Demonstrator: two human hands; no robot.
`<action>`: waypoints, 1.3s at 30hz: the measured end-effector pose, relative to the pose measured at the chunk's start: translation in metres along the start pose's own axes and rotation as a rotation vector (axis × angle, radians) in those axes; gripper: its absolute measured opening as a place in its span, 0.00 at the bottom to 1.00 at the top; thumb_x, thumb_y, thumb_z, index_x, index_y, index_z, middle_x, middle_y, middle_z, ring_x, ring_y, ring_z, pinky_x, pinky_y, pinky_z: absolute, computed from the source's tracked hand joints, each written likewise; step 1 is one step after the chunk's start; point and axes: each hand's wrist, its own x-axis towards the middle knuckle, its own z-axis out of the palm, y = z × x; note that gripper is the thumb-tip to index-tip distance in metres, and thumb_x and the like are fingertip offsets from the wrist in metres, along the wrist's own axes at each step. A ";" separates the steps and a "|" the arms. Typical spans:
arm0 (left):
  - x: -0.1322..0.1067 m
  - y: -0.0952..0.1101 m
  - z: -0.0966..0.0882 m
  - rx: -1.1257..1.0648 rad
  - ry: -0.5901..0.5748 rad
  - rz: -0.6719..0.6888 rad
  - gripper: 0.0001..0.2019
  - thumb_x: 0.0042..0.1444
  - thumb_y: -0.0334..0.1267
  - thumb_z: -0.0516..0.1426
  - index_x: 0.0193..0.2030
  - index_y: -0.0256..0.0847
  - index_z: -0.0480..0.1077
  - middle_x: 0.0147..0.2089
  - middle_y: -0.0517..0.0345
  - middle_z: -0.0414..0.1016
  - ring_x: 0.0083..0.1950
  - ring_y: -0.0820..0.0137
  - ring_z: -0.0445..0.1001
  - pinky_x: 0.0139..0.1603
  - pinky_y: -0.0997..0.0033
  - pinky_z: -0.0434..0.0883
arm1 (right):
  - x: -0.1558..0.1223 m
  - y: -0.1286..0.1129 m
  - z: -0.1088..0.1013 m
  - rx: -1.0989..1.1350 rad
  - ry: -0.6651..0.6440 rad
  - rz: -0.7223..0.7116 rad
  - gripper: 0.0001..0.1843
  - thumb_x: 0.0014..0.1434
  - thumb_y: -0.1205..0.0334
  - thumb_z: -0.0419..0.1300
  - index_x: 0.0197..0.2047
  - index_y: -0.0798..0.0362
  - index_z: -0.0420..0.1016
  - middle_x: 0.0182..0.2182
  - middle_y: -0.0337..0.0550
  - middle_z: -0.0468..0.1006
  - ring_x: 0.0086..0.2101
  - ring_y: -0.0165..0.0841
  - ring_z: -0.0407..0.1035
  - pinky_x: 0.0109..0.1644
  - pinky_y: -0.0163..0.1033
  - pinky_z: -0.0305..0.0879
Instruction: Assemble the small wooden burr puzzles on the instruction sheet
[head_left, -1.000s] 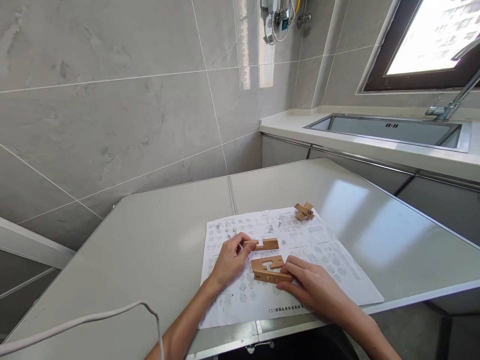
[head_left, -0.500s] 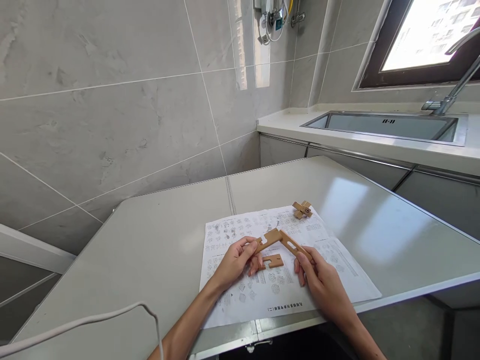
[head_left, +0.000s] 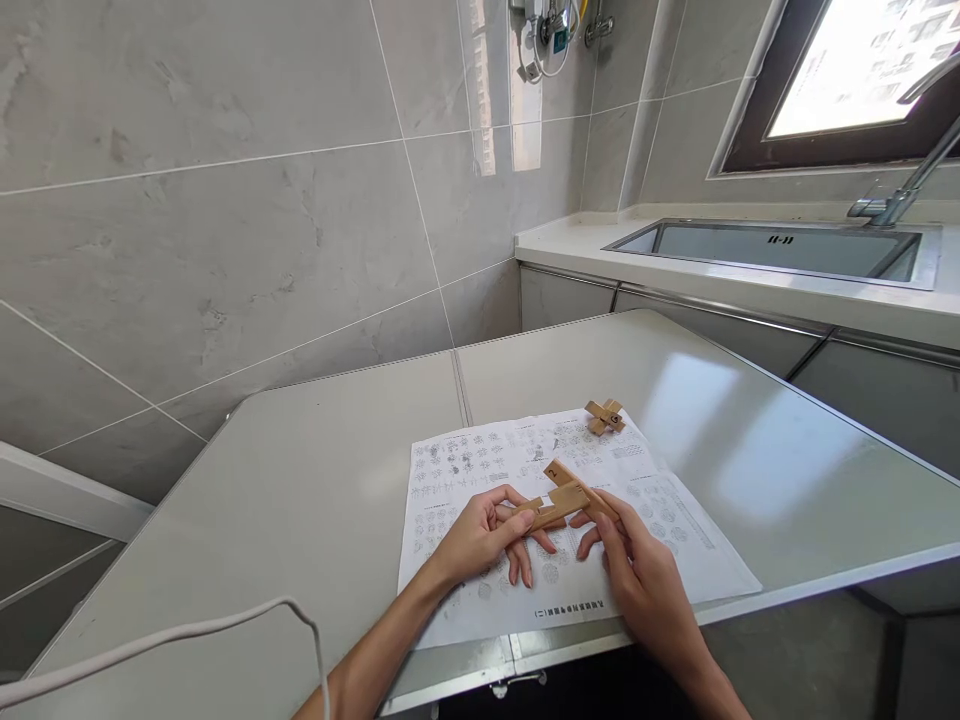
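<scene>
My left hand [head_left: 484,535] pinches a flat wooden puzzle piece with a notch [head_left: 568,502] between thumb and fingers, its other fingers spread below. In my right hand [head_left: 641,565] is a second wooden puzzle piece marked 2 [head_left: 557,472], tilted up to the left. The two pieces cross, with the notched one overlapping the marked one; whether they interlock I cannot tell. A third wooden piece [head_left: 556,524] lies beneath, mostly covered by my left hand. Under both hands a printed paper sheet [head_left: 592,610] is spread out. Several joined wooden pieces [head_left: 604,417] sit at its far edge.
The sheet lies on a grey folding table [head_left: 345,480] against a tiled wall. A white cable [head_left: 187,632] loops over the table's near left. At the right a counter holds a sink [head_left: 780,250] and a tap [head_left: 892,208], below a window.
The notched piece has moved right and down, across the slotted piece. The slotted piece has turned, showing its number. My left fingers have spread over the third piece.
</scene>
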 end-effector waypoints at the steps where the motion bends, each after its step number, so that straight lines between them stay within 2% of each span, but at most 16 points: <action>1: 0.000 -0.001 0.000 -0.001 -0.002 0.004 0.20 0.67 0.55 0.62 0.42 0.39 0.64 0.42 0.39 0.88 0.20 0.70 0.80 0.17 0.77 0.69 | 0.000 0.001 -0.001 -0.006 0.025 0.007 0.20 0.78 0.50 0.48 0.64 0.49 0.69 0.39 0.41 0.84 0.35 0.35 0.80 0.45 0.38 0.74; 7: 0.000 -0.006 0.001 0.000 0.009 0.024 0.20 0.67 0.54 0.62 0.41 0.40 0.62 0.41 0.40 0.88 0.21 0.70 0.81 0.17 0.78 0.68 | -0.001 0.003 -0.002 -0.059 0.085 0.024 0.22 0.76 0.49 0.52 0.65 0.50 0.72 0.36 0.42 0.88 0.38 0.40 0.83 0.46 0.40 0.76; 10: 0.000 -0.007 0.002 0.003 0.034 0.035 0.20 0.68 0.54 0.61 0.41 0.41 0.61 0.44 0.38 0.88 0.21 0.70 0.81 0.17 0.78 0.68 | -0.001 0.002 -0.002 -0.074 0.096 0.003 0.23 0.75 0.48 0.53 0.65 0.50 0.73 0.39 0.44 0.89 0.36 0.41 0.83 0.42 0.41 0.78; 13: 0.000 -0.008 0.002 0.004 0.051 0.044 0.20 0.68 0.55 0.61 0.41 0.41 0.61 0.42 0.39 0.88 0.20 0.70 0.81 0.16 0.78 0.68 | -0.002 0.003 -0.003 -0.099 0.089 -0.035 0.24 0.75 0.49 0.54 0.66 0.50 0.75 0.42 0.46 0.90 0.36 0.42 0.84 0.38 0.41 0.79; 21: -0.001 -0.010 0.003 -0.003 0.050 0.059 0.21 0.68 0.56 0.60 0.41 0.42 0.59 0.42 0.39 0.88 0.22 0.68 0.82 0.17 0.77 0.68 | -0.008 0.002 0.001 -0.136 0.048 -0.025 0.23 0.74 0.47 0.55 0.62 0.51 0.76 0.42 0.50 0.90 0.42 0.44 0.86 0.28 0.35 0.76; 25: -0.001 -0.009 0.005 -0.010 0.040 0.070 0.21 0.68 0.57 0.60 0.41 0.43 0.58 0.40 0.40 0.88 0.22 0.68 0.82 0.17 0.78 0.68 | -0.010 0.001 0.003 -0.190 0.047 -0.053 0.24 0.74 0.46 0.54 0.63 0.52 0.77 0.39 0.50 0.90 0.39 0.43 0.86 0.28 0.35 0.76; 30: -0.001 -0.009 0.005 -0.023 0.028 0.077 0.23 0.67 0.59 0.61 0.41 0.44 0.57 0.36 0.45 0.87 0.20 0.69 0.80 0.17 0.77 0.68 | -0.011 0.002 0.002 -0.267 0.043 -0.154 0.26 0.76 0.51 0.53 0.72 0.51 0.70 0.35 0.45 0.89 0.30 0.37 0.83 0.32 0.34 0.76; 33: -0.002 -0.011 0.003 -0.022 0.018 0.085 0.22 0.66 0.58 0.61 0.41 0.44 0.57 0.34 0.49 0.86 0.18 0.71 0.77 0.16 0.78 0.67 | -0.011 0.003 0.002 -0.268 0.039 -0.189 0.27 0.77 0.53 0.53 0.72 0.52 0.70 0.33 0.44 0.88 0.26 0.34 0.79 0.28 0.32 0.74; 39: -0.001 -0.014 0.002 -0.006 0.018 0.106 0.22 0.66 0.59 0.61 0.41 0.44 0.57 0.27 0.59 0.81 0.16 0.73 0.73 0.16 0.79 0.65 | -0.012 0.000 0.002 -0.248 0.010 -0.223 0.26 0.77 0.54 0.53 0.73 0.53 0.70 0.29 0.40 0.84 0.24 0.31 0.75 0.23 0.30 0.69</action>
